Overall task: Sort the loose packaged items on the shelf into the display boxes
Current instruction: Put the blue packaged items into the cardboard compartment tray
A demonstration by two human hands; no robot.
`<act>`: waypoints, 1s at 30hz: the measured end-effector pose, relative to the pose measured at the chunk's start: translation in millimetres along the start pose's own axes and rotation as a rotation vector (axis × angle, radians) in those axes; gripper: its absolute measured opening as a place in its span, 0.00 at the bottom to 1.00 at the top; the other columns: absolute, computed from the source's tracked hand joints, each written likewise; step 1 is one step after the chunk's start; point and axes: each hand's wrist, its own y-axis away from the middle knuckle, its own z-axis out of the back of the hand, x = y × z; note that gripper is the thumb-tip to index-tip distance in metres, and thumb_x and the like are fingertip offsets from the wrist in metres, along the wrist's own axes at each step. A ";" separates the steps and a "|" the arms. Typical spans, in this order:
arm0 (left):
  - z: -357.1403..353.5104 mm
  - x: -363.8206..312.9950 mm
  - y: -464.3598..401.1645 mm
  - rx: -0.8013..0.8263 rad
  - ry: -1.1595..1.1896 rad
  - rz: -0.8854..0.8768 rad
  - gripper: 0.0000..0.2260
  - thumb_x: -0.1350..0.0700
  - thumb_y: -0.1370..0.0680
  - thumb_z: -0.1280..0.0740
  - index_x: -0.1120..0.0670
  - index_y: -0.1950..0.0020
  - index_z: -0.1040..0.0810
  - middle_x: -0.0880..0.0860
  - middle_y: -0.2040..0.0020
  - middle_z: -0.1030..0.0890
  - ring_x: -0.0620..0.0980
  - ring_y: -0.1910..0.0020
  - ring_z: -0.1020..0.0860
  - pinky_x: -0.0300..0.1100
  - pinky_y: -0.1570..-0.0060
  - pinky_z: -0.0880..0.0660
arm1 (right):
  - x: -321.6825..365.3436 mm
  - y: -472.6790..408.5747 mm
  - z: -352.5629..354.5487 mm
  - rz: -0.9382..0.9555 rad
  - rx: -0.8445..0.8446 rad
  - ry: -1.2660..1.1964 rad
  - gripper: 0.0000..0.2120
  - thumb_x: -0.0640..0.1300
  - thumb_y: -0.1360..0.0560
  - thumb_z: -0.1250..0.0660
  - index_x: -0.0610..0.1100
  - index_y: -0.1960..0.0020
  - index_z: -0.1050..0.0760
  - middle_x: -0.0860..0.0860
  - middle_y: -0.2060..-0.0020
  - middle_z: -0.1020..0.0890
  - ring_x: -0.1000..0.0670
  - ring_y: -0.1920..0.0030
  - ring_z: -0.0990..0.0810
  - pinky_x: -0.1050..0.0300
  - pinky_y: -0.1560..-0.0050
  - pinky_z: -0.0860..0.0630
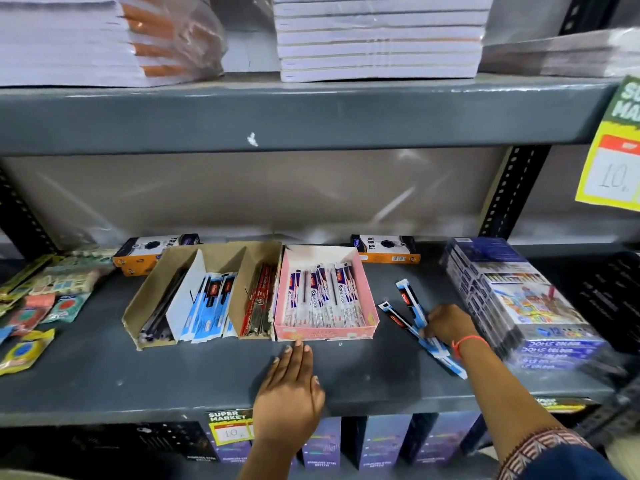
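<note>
on the grey shelf (207, 368), the left hand (289, 389) is lying flat, open, touching the pink box (325, 332); the right hand (446, 323) is pinching blue pen packets (412, 306).

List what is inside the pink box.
The pink box holds white-and-purple pen packets lying in a row, lengthwise. Whatever is under them is covered.

Pink display box (367, 299); blue-and-black pen packets (410, 303) (grey shelf (173, 372)).
</note>
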 end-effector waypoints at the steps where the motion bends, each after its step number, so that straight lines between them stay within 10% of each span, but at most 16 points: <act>1: 0.6 -0.3 0.4 0.005 -0.003 0.005 0.23 0.50 0.30 0.46 0.59 0.45 0.19 0.56 0.46 0.18 0.53 0.47 0.19 0.42 0.41 0.36 | 1.1 -1.5 3.2 -0.003 0.021 -0.002 0.10 0.39 0.32 0.29 0.35 0.53 0.21 0.41 0.57 0.21 0.47 0.59 0.25 0.63 0.70 0.33; 7: 2.3 0.0 0.8 0.053 -0.022 -0.002 0.22 0.51 0.26 0.48 0.59 0.45 0.19 0.55 0.46 0.18 0.52 0.48 0.19 0.42 0.41 0.36 | -4.2 -10.3 7.5 -0.034 0.057 -0.230 0.10 0.35 0.32 0.28 0.31 0.53 0.21 0.41 0.59 0.23 0.47 0.59 0.25 0.58 0.59 0.30; 12: -0.7 1.1 -0.8 0.031 -0.024 0.006 0.23 0.50 0.31 0.46 0.59 0.46 0.19 0.55 0.46 0.17 0.52 0.48 0.19 0.42 0.41 0.34 | -0.4 19.0 13.3 0.095 0.058 -0.774 0.12 0.30 0.30 0.31 0.39 0.69 0.29 0.50 0.82 0.30 0.57 0.83 0.36 0.69 0.85 0.40; 16: 2.4 -0.7 -2.3 0.085 -0.036 -0.001 0.23 0.50 0.30 0.46 0.58 0.47 0.18 0.54 0.46 0.17 0.50 0.48 0.19 0.48 0.49 0.24 | 14.8 49.7 14.5 0.127 0.124 -1.031 0.09 0.34 0.30 0.30 0.44 0.65 0.26 0.54 0.82 0.30 0.61 0.86 0.36 0.72 0.85 0.44; 23: 3.6 -4.3 -2.0 0.059 -0.114 -0.026 0.26 0.49 0.22 0.60 0.56 0.25 0.49 0.51 0.24 0.49 0.48 0.25 0.49 0.39 0.30 0.59 | 36.7 103.1 -15.7 0.214 0.315 -1.179 0.10 0.33 0.30 0.32 0.46 0.66 0.24 0.57 0.80 0.22 0.61 0.80 0.31 0.70 0.79 0.40; 30: 6.0 -4.7 3.1 0.044 -0.074 -0.015 0.28 0.48 0.23 0.59 0.59 0.26 0.41 0.55 0.26 0.39 0.51 0.27 0.40 0.42 0.29 0.50 | 36.2 134.5 -36.5 0.250 0.413 -1.191 0.10 0.34 0.28 0.33 0.46 0.64 0.24 0.57 0.78 0.19 0.59 0.74 0.23 0.67 0.71 0.28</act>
